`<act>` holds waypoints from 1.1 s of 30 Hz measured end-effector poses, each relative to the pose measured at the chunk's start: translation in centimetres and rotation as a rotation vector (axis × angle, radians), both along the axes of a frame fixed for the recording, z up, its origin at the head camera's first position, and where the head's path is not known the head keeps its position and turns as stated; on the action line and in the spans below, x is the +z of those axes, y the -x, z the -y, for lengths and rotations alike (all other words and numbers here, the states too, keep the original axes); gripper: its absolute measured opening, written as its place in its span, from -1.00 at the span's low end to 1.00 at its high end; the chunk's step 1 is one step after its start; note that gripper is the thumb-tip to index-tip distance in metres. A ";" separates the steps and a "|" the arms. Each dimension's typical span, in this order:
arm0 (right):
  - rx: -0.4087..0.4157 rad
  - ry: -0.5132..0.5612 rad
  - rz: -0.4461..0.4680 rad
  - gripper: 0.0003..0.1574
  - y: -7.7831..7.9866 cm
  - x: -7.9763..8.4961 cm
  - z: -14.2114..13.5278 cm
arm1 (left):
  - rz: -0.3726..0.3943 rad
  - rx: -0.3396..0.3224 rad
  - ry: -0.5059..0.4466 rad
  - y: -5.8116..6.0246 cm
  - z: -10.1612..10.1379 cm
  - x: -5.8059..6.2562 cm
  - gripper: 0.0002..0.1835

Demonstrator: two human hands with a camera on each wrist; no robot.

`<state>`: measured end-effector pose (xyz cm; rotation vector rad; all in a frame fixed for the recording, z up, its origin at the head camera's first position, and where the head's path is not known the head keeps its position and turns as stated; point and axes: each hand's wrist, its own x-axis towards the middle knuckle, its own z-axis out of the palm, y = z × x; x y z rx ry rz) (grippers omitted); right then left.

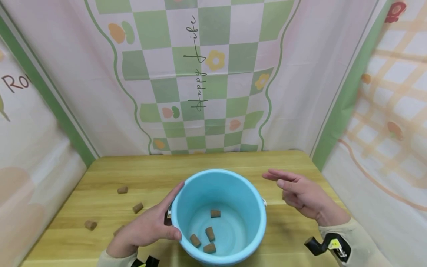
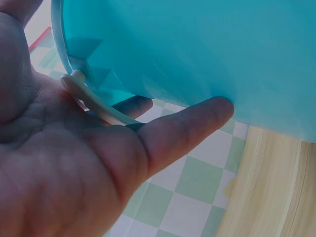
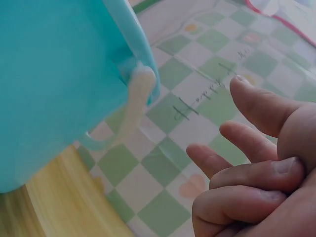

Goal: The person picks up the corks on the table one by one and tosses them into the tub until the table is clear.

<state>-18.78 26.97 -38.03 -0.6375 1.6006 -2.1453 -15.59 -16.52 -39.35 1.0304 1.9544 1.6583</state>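
Observation:
A light-blue bucket [image 1: 218, 256] stands at the front middle of the wooden table, its mouth facing up. Several brown corks [image 1: 210, 233] lie loose on its floor. Against the bucket's left side rests my left hand [image 1: 150, 224], thumb at the near rim and fingers spread along the outer wall. In the left wrist view a straight finger [image 2: 187, 131] touches the wall, and the pale handle [image 2: 96, 103] passes by the palm. My right hand [image 1: 305, 194] hovers apart from the bucket on the right, holding nothing, some fingers extended and others loosely bent.
More corks lie scattered on the table [image 1: 160, 165] left of the bucket, including one cork [image 1: 122, 190] towards the back and another cork [image 1: 90, 225] farther left. One is partly hidden by my left wrist. Patterned curtains [image 1: 213, 92] hang behind and at both sides.

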 end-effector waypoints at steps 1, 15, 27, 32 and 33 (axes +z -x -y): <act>0.019 0.036 0.014 -0.50 0.2 -0.2 -0.3 | -0.003 0.001 0.002 0.0 0.0 0.0 0.13; 0.106 0.275 0.173 -0.48 3.2 -3.7 -5.4 | -0.014 0.006 0.014 0.0 0.0 0.1 0.13; 0.029 0.284 0.249 -0.48 3.7 -5.4 -8.0 | -0.008 0.003 0.006 0.0 -0.1 0.1 0.13; 0.018 0.292 0.265 -0.49 3.8 -5.8 -8.7 | -0.013 0.001 0.004 -0.1 0.0 0.1 0.13; 0.013 0.295 0.269 -0.49 3.8 -5.9 -8.9 | -0.012 -0.003 0.001 0.0 0.0 0.1 0.13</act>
